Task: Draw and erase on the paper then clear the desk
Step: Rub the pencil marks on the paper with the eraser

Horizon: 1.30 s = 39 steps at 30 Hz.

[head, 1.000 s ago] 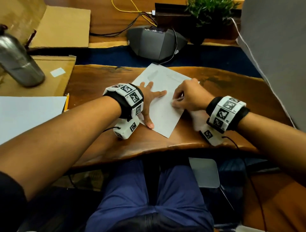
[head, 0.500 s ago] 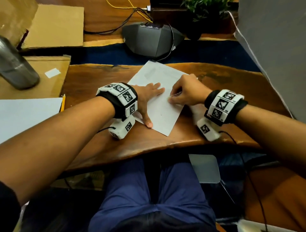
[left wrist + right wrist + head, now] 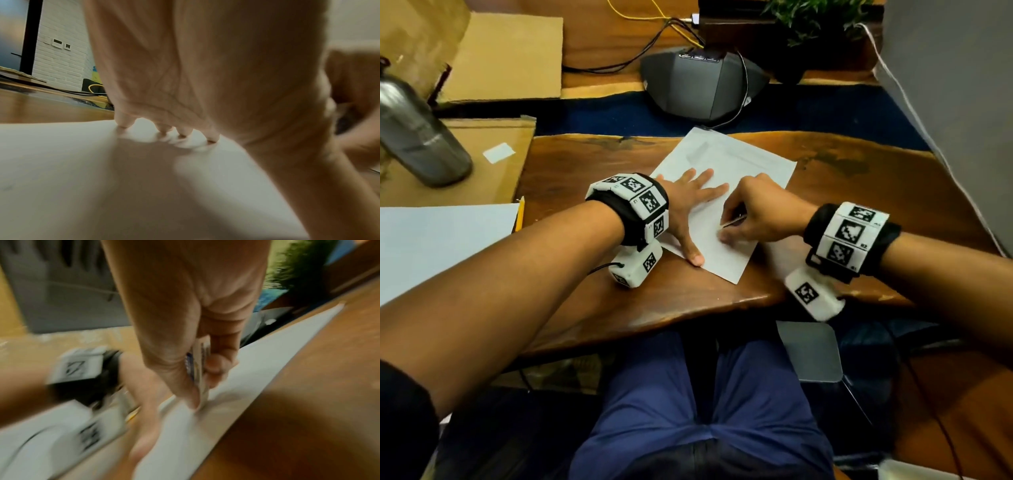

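Note:
A white paper (image 3: 739,164) lies slanted on the wooden desk (image 3: 585,171). My left hand (image 3: 695,202) presses flat on its left part, and its straight fingertips (image 3: 164,128) touch the sheet (image 3: 82,162). My right hand (image 3: 756,212) pinches a small white eraser (image 3: 732,223) with a blue and yellow sleeve (image 3: 200,369), its lower end against the paper (image 3: 267,356) just right of the left hand. A yellow pencil (image 3: 519,214) lies at the desk's left edge, apart from both hands.
A steel bottle (image 3: 414,133) stands on cardboard at the left, above a second white sheet (image 3: 441,240). A grey speaker unit (image 3: 702,89) with cables and a plant (image 3: 815,20) sit behind the paper. A grey panel (image 3: 955,102) borders the right side.
My right hand with the eraser has slid a little toward me across the paper. The left hand stays flat on the sheet.

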Motion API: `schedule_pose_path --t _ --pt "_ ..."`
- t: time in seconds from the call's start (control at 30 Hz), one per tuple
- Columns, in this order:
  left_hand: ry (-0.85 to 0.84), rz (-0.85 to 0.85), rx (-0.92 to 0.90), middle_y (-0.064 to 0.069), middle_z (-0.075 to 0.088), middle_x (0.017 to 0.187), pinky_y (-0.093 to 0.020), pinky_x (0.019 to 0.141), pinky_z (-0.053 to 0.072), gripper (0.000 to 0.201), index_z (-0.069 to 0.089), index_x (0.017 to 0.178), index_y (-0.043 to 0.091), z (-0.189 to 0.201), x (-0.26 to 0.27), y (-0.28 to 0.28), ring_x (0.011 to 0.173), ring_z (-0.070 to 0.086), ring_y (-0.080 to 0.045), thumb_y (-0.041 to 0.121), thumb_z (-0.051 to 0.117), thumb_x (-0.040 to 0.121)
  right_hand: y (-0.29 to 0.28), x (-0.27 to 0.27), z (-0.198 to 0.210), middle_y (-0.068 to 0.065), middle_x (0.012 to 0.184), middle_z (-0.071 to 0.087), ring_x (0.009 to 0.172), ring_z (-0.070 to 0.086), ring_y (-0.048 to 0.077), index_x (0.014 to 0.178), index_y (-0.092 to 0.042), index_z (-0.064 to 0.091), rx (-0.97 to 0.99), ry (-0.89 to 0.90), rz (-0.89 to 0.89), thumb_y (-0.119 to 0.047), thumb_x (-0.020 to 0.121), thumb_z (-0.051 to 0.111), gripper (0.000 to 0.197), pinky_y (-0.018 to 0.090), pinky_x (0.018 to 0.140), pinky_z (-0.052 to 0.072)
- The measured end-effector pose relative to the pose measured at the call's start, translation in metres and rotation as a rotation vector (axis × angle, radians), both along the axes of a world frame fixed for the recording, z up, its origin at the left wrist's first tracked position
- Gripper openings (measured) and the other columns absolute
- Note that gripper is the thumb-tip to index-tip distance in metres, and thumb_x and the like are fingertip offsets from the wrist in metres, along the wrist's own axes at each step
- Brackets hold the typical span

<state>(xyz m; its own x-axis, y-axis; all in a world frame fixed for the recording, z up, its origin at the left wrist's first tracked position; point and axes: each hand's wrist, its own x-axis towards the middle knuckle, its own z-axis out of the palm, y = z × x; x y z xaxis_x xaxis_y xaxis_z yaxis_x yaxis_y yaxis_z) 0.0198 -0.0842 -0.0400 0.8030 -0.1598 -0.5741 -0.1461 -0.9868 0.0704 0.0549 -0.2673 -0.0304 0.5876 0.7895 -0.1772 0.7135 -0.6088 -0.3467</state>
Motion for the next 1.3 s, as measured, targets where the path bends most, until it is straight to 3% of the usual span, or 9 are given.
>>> schedule_pose_path --t 0.13,0.27,0.4,0.57,0.7,0.9,1.03,1.2,1.3 --pt "-0.003 0.007 -0.002 0.009 -0.031 0.159 -0.067 0.116 0.004 0.148 -0.020 0.149 0.045 0.000 -0.001 0.000 0.148 -0.023 -0.021 0.069 0.084 0.047 -0.003 0.028 0.001 0.000 0.080 0.073 0.074 0.066 0.016 0.081 -0.013 0.077 0.070 -0.095 -0.193 -0.022 0.080 0.077 0.009 0.020 0.062 0.050" --pt "0.000 -0.007 0.017 0.009 -0.033 0.158 -0.069 0.114 0.006 0.150 -0.022 0.149 0.043 -0.002 0.001 0.001 0.148 -0.024 -0.022 0.070 0.083 0.045 0.006 -0.005 -0.004 -0.007 0.073 0.070 0.069 0.063 0.008 0.075 -0.018 0.076 0.017 0.004 -0.001 -0.030 0.076 0.079 0.012 0.021 0.062 0.050" --pt "0.004 0.003 0.009 0.008 -0.031 0.159 -0.070 0.114 0.006 0.148 -0.020 0.150 0.044 -0.001 0.000 -0.003 0.148 -0.023 -0.022 0.067 0.085 0.047 0.001 0.033 0.003 -0.002 0.078 0.073 0.073 0.065 0.014 0.079 -0.014 0.078 0.064 -0.091 -0.189 -0.028 0.079 0.078 0.014 0.018 0.062 0.045" --pt "0.013 0.000 0.021 0.009 -0.033 0.158 -0.070 0.113 0.007 0.151 -0.022 0.149 0.042 -0.001 0.001 -0.001 0.148 -0.024 -0.022 0.068 0.085 0.046 0.007 -0.007 -0.003 -0.007 0.073 0.069 0.067 0.060 0.005 0.075 -0.019 0.075 0.005 0.007 0.026 -0.029 0.078 0.078 0.011 0.019 0.061 0.047" --pt "0.014 0.009 0.010 0.009 -0.032 0.158 -0.069 0.114 0.006 0.150 -0.021 0.149 0.045 -0.002 0.002 -0.002 0.148 -0.024 -0.022 0.068 0.085 0.045 0.002 0.030 0.003 -0.001 0.078 0.073 0.071 0.064 0.013 0.078 -0.015 0.077 0.089 -0.070 -0.178 -0.027 0.078 0.079 0.013 0.018 0.059 0.044" --pt "0.015 -0.010 0.025 0.009 -0.032 0.158 -0.068 0.115 0.006 0.155 -0.021 0.149 0.044 -0.003 0.004 0.002 0.148 -0.023 -0.023 0.076 0.078 0.034 0.013 0.003 -0.001 -0.007 0.071 0.070 0.064 0.060 0.006 0.074 -0.019 0.076 0.023 -0.016 -0.021 -0.029 0.077 0.079 0.011 0.016 0.058 0.043" --pt "0.001 -0.002 0.023 0.009 -0.031 0.159 -0.070 0.114 0.008 0.150 -0.018 0.150 0.046 -0.004 0.003 -0.001 0.148 -0.023 -0.023 0.070 0.085 0.043 0.011 0.025 0.001 0.002 0.075 0.072 0.074 0.065 0.019 0.078 -0.012 0.078 0.080 -0.107 -0.171 -0.024 0.077 0.078 0.012 0.028 0.069 0.049" --pt "-0.004 -0.013 0.007 0.009 -0.032 0.158 -0.069 0.114 0.004 0.153 -0.019 0.149 0.045 -0.007 0.003 0.003 0.148 -0.023 -0.022 0.076 0.080 0.037 0.020 0.002 -0.005 -0.004 0.073 0.071 0.066 0.061 0.011 0.077 -0.016 0.077 0.052 -0.039 -0.032 -0.026 0.077 0.079 0.011 0.010 0.058 0.041" --pt "-0.003 -0.004 0.011 0.010 -0.030 0.159 -0.070 0.114 0.006 0.154 -0.018 0.149 0.048 -0.006 0.002 0.001 0.148 -0.022 -0.022 0.079 0.075 0.030 0.018 0.030 -0.002 0.004 0.074 0.073 0.067 0.063 0.018 0.077 -0.011 0.078 0.123 -0.088 -0.169 -0.026 0.078 0.078 0.015 0.023 0.060 0.050"
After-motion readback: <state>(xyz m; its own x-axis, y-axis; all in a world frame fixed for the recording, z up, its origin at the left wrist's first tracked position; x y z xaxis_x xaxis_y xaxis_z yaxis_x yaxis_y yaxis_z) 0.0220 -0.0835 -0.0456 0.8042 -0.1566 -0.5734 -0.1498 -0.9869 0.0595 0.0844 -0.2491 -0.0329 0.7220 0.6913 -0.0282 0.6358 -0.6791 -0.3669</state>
